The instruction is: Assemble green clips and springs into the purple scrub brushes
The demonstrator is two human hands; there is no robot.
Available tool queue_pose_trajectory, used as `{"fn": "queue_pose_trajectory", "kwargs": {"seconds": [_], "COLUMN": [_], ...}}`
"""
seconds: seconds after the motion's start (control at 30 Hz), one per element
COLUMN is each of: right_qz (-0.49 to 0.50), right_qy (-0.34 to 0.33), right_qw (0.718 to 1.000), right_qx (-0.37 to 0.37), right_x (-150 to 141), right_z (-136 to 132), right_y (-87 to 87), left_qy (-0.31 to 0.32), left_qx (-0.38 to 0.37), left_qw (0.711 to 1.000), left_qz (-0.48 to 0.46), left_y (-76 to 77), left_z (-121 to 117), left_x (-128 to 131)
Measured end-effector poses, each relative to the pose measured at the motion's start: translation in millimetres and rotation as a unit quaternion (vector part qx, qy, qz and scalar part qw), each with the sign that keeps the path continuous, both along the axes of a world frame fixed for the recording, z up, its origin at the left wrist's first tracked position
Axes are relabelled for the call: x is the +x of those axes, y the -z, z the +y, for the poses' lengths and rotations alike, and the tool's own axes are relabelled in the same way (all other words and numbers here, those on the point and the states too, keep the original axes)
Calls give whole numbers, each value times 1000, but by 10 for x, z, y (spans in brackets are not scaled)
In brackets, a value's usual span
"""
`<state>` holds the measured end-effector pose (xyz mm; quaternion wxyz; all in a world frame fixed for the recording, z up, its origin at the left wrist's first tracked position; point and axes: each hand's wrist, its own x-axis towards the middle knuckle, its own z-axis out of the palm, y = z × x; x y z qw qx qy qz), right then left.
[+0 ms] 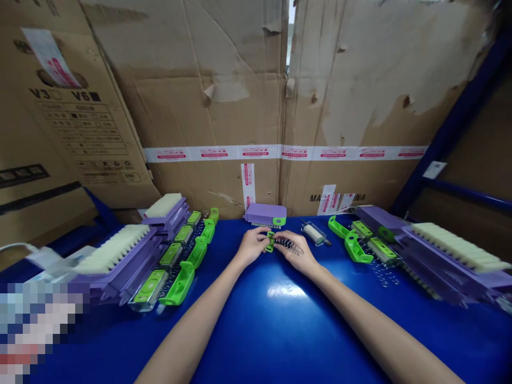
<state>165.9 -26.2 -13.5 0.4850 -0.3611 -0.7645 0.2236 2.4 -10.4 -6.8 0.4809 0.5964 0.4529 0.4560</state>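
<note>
Both my hands meet at the middle of the blue table (pixel 280 314). My left hand (pixel 252 246) pinches a small green plastic part (pixel 270 242). My right hand (pixel 295 250) is closed on a coiled metal spring (pixel 291 246) whose end touches the green part. Just behind the hands lies a purple brush (pixel 265 214) with a green end, bristles down. A clear little case with a white roller (pixel 315 233) lies to the right of it.
On the left stand purple brushes with white bristles (pixel 116 256), clear green-topped parts (pixel 170 255) and green handles (pixel 182 282) in rows. On the right lie more purple brushes (pixel 452 256), green handles (pixel 354 246) and loose springs (pixel 384 272). Worn cardboard boxes (pixel 256 106) wall the back.
</note>
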Motion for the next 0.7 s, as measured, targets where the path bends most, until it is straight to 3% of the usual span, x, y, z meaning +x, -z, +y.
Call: {"fn": "queue_pose_trajectory", "kwargs": {"seconds": [0.2, 0.47, 0.7], "right_qz": [4, -34, -30], "right_qy": [2, 17, 60], "right_qw": [1000, 998, 998], "right_qx": [-16, 57, 1], "right_x": [-5, -27, -57], "right_z": [13, 2, -13], "right_y": [27, 3, 1], "left_qy": [-3, 24, 61], "left_qx": [-3, 8, 18], "left_qw": [1000, 1000, 998], "left_qz": [0, -10, 3], "left_y": [-43, -23, 3], "left_z": [-26, -11, 1], "left_x": [-2, -10, -40]}}
